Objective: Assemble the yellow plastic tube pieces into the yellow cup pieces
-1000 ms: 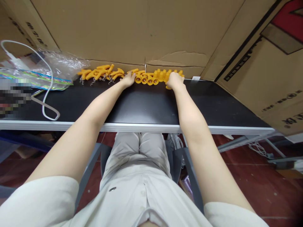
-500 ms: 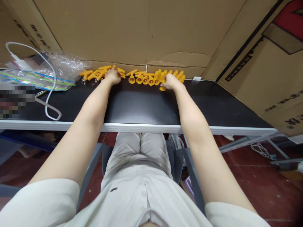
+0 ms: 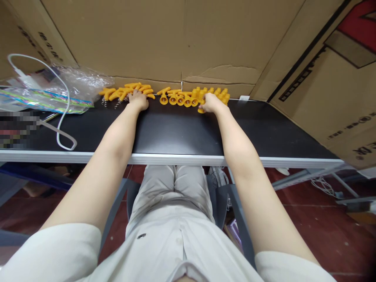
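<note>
Both my arms reach across a black table (image 3: 182, 129) to a row of small orange plastic parts along its far edge. My left hand (image 3: 138, 100) is curled at the left pile of orange parts (image 3: 123, 92), which have small metal springs hanging from them; its fingers are closed on something I cannot make out. My right hand (image 3: 210, 103) is closed over an orange part (image 3: 201, 110) at the near edge of the right cluster of upright orange parts (image 3: 205, 94). Between my hands, several orange funnel-shaped parts (image 3: 179, 98) lie in a line.
Cardboard walls (image 3: 182, 39) stand right behind the parts and along the right side. A clear plastic bag (image 3: 79, 84), a coloured packet (image 3: 44, 100) and a white cable (image 3: 63, 133) lie at the table's left. Below the table edge are my lap and a grey chair frame.
My left hand moved left from the funnel row to the left pile, then drew slightly back toward me. My right hand shifted a little left and nearer, onto a part at the cluster's edge.
</note>
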